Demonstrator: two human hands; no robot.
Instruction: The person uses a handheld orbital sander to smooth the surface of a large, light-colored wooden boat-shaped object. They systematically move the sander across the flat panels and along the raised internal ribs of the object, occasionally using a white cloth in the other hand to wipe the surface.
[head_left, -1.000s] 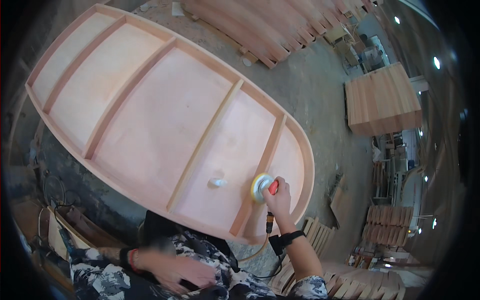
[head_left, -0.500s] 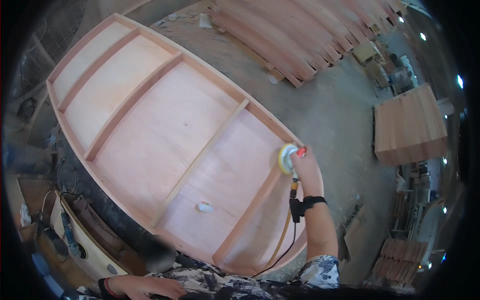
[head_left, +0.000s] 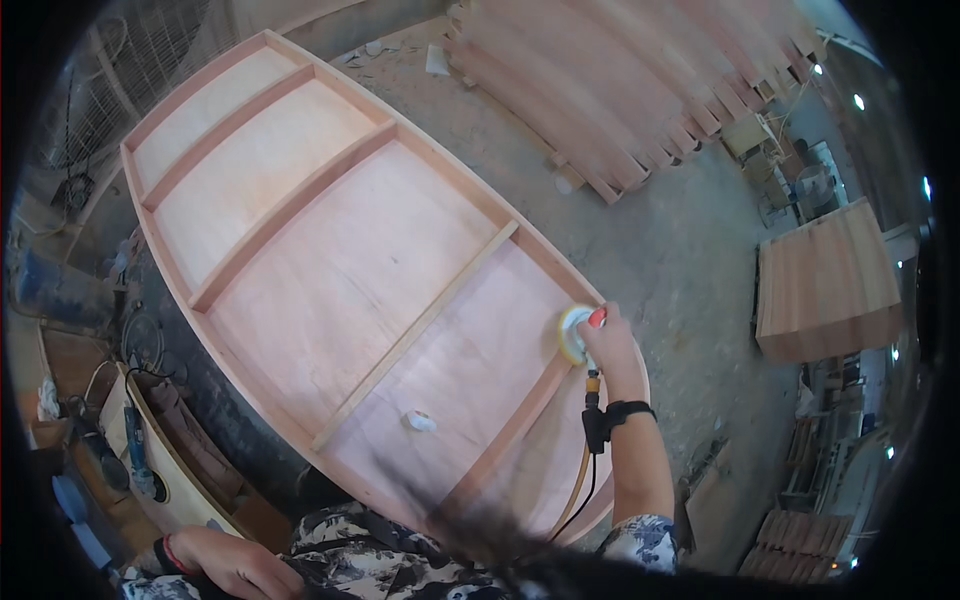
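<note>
A large wooden frame (head_left: 268, 240), curved like a boat, has crosspieces and pale inset panels. At its near right end my right hand (head_left: 612, 352) is closed around a round air sander (head_left: 575, 335), with a pale disc and a red part on top. The sander is tilted against the inner side near a crosspiece (head_left: 515, 432). A tan hose (head_left: 572, 495) and a black cable run down from it. My left hand (head_left: 235, 562) rests low by my patterned clothing, holding nothing visible, fingers loosely extended. A small white object (head_left: 420, 421) lies on the panel.
A wooden trough (head_left: 185, 455) with power tools (head_left: 137, 450) stands at the near left. Stacked boards (head_left: 620, 90) lie at the far right, with a wooden block (head_left: 825, 280) nearer. A blue drum (head_left: 62, 290) stands at the left. Dark blurred strands cross the frame's near edge.
The whole view has shifted, so the frame and boards appear lower and further right. My right hand stays on the sander at the same end. My left hand has drawn back leftward.
</note>
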